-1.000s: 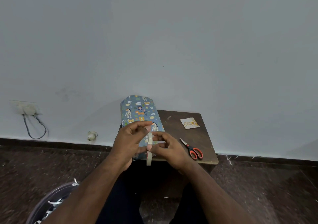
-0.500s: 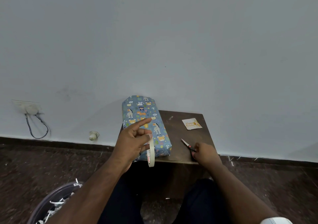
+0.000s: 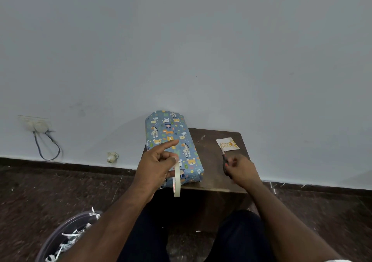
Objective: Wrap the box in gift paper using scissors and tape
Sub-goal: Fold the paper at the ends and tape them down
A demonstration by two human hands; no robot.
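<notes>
The box [image 3: 171, 139], wrapped in blue paper with cartoon animals, lies on the left half of a small dark wooden table [image 3: 211, 173]. In front of it my left hand [image 3: 156, 165] holds a roll of cream tape [image 3: 176, 179] on edge, forefinger pointing out over the box. To the right of the box my right hand [image 3: 240, 169] grips the scissors [image 3: 225, 159]. Only the blade tip and a bit of red handle show, lifted off the table.
A small gift tag [image 3: 227, 144] lies at the table's far right. A bin [image 3: 66, 239] with paper scraps stands on the dark floor at lower left. A wall socket with a cable [image 3: 40, 129] is at left. The wall rises just behind the table.
My right hand left the tape roll, went right to the scissors and now has them in its grip, lifted. My left hand keeps the roll in nearly the same place.
</notes>
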